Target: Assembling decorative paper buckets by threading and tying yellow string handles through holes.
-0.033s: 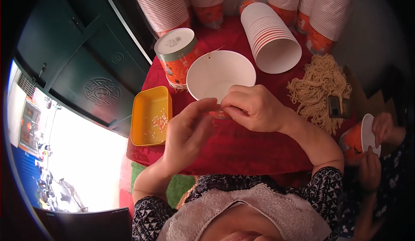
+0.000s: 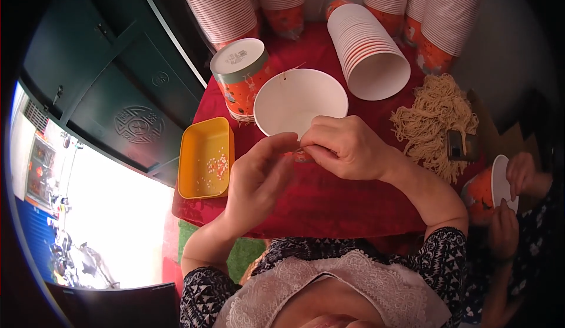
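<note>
A white-lined paper bucket [image 2: 301, 95] with an orange printed outside stands in front of me, its mouth tilted toward me. A thin tan string [image 2: 294, 69] pokes out at its far rim. My right hand [image 2: 347, 148] is closed in a pinch at the near rim; what lies between its fingertips is too small to make out. Beside it, my left hand [image 2: 259, 175] has its forefinger and thumb apart, the fingertips close to the right hand's and slightly blurred. Nearest to the left hand is a yellow tray [image 2: 187, 151] holding small white and orange beads [image 2: 218, 166].
An upturned orange bucket [image 2: 241, 81] stands behind the tray. Nested white buckets [image 2: 376, 63] lie at the back right, with wrapped stacks [image 2: 215, 4] behind. Tan strings [image 2: 435, 119] are heaped at right, a dark small object [image 2: 456, 145] beside them. Another person's hands [image 2: 512, 204] work on a bucket.
My left hand has shifted very slightly to the right. My right hand and the bucket look the same.
</note>
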Demonstrator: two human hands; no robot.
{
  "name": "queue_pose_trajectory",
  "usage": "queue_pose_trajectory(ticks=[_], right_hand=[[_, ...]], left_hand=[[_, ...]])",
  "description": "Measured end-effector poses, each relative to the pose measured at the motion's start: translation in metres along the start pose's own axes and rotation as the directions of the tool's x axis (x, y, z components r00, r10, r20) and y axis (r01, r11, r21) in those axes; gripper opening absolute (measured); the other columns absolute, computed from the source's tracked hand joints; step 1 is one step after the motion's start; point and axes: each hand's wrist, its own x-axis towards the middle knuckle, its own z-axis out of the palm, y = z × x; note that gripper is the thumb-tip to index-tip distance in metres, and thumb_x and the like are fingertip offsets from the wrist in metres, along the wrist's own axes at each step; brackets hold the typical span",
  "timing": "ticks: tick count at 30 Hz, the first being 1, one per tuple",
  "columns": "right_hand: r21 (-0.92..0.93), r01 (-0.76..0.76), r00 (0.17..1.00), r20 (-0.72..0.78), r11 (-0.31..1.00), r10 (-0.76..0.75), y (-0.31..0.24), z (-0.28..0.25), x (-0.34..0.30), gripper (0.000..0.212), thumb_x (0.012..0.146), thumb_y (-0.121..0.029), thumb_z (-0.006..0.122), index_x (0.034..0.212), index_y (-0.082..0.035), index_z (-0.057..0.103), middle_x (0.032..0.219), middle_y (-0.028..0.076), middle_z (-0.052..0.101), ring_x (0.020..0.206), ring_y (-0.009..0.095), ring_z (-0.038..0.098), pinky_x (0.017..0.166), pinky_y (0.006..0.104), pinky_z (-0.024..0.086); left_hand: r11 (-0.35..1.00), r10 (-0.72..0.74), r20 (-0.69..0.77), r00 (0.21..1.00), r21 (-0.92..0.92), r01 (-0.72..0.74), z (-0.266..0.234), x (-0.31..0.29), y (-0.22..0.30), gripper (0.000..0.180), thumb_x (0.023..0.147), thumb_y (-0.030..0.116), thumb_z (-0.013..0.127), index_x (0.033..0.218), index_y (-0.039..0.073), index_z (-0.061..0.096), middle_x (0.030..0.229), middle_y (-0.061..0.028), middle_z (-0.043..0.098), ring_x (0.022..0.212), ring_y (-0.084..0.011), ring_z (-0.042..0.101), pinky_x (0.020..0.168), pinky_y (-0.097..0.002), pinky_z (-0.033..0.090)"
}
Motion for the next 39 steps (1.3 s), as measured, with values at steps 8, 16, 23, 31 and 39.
queue_pose_trajectory(ticks=[8,16,23,31,39], right_hand=[[-0.121,0.069,0.997,-0.019,0.99,-0.072,0.001,-0.001,-0.002,0.012,0.077,0.003,0.069,0.084,-0.003,0.063,0.073,0.009,0.06,0.06,0.026,0.062,0.049,0.0345,0.048],[-0.248,0.124,0.991,-0.019,0.961,-0.133,0.009,-0.011,-0.005,0.013,0.074,0.006,0.067,0.085,-0.001,0.062,0.07,0.01,0.059,0.061,0.029,0.062,0.05,0.0368,0.048],[-0.297,0.02,0.984,-0.162,0.955,-0.071,0.021,-0.042,-0.011,0.008,0.081,0.007,0.064,0.086,0.001,0.062,0.069,0.01,0.055,0.058,0.026,0.058,0.051,0.0346,0.044],[-0.186,-0.027,0.99,-0.139,0.982,0.001,0.021,-0.05,-0.017,0.01,0.083,0.007,0.065,0.089,0.0,0.065,0.07,0.006,0.054,0.057,0.017,0.053,0.051,0.0295,0.041],[-0.12,0.04,0.993,-0.108,0.992,-0.053,0.011,-0.037,-0.007,0.012,0.08,0.005,0.068,0.089,-0.002,0.066,0.072,0.007,0.057,0.059,0.021,0.057,0.052,0.0314,0.044]], left_hand=[[0.998,-0.046,-0.045,0.998,0.035,0.048,0.01,0.01,-0.015,0.004,0.093,0.001,0.06,0.095,-0.002,0.062,0.072,0.0059,0.056,0.062,-0.0003,0.048,0.054,-0.0172,0.038],[0.99,-0.045,-0.089,0.995,0.127,0.056,0.006,0.006,-0.024,0.004,0.09,0.002,0.06,0.086,0.0,0.06,0.069,0.005,0.055,0.061,-0.0008,0.047,0.053,-0.0191,0.038],[0.983,-0.101,-0.106,0.989,0.141,0.116,-0.013,-0.002,-0.04,0.006,0.087,0.003,0.059,0.082,0.0,0.059,0.065,0.004,0.054,0.06,-0.0018,0.047,0.053,-0.0207,0.039],[0.978,-0.045,-0.044,0.998,0.203,0.053,-0.009,0.002,-0.036,0.008,0.092,0.002,0.058,0.095,-0.001,0.065,0.067,0.0039,0.055,0.061,-0.0017,0.048,0.054,-0.0208,0.039],[0.984,-0.002,0.097,0.995,-0.179,0.019,0.021,0.019,-0.007,0.022,0.099,0.006,0.052,0.117,-0.003,0.061,0.076,0.0016,0.06,0.057,-0.0028,0.051,0.052,-0.0187,0.04]])
